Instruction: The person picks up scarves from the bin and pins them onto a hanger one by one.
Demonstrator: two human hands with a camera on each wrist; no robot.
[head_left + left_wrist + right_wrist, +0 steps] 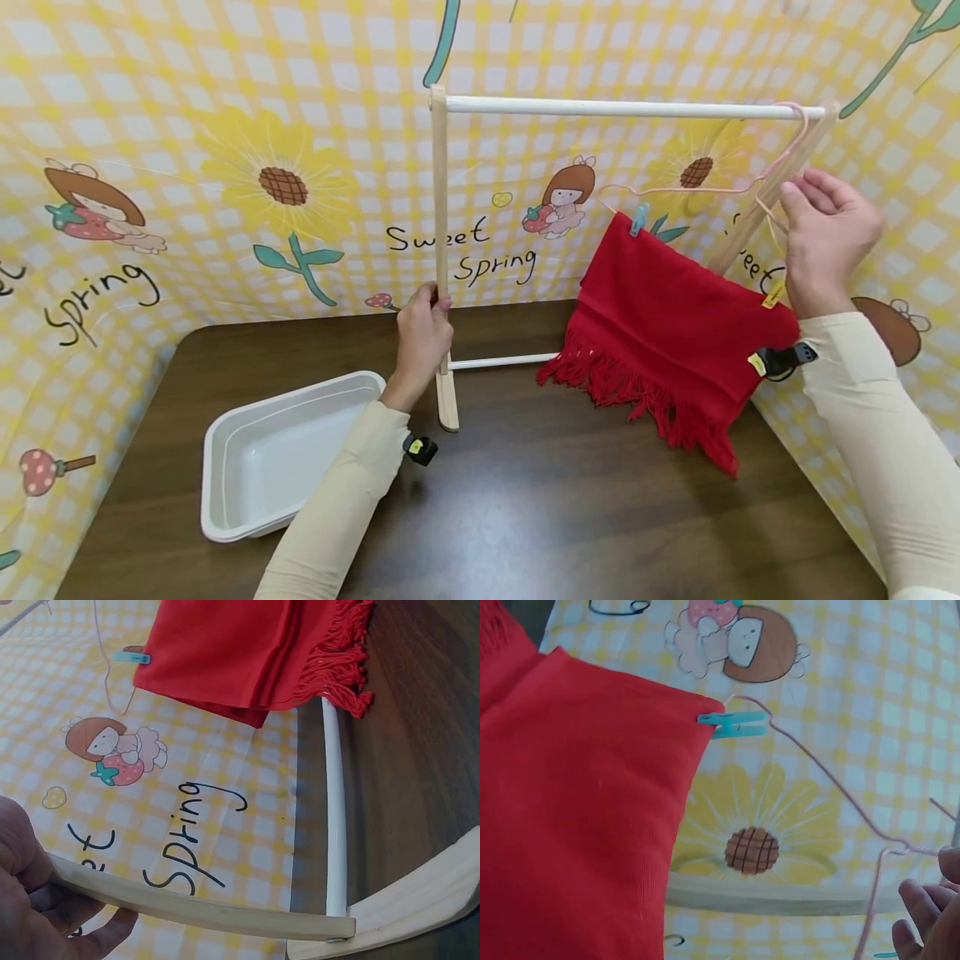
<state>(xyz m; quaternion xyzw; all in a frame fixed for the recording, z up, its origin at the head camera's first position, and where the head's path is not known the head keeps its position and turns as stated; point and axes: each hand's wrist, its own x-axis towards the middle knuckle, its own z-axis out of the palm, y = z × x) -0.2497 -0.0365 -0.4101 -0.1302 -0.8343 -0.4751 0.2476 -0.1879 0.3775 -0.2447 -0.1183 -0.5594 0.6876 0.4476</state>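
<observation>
A red fringed scarf (667,317) hangs from a pink wire hanger (697,191), held by a teal clothespin (639,220) and a yellow clothespin (773,292). The hanger's hook loops over the white top bar (622,107) of a wooden rack, near its right end. My right hand (834,237) pinches the hanger wire below the hook; in the right wrist view its fingers (922,904) are beside the hanger's neck. My left hand (425,333) grips the rack's left post (441,192) low down, with the fingers wrapped around the wood in the left wrist view.
A white plastic basin (225,467) stands on the brown table (510,517), left of the rack. The rack's lower white bar (502,361) runs behind the scarf, close to the table. A yellow checked cloth (337,58) covers the walls around the table.
</observation>
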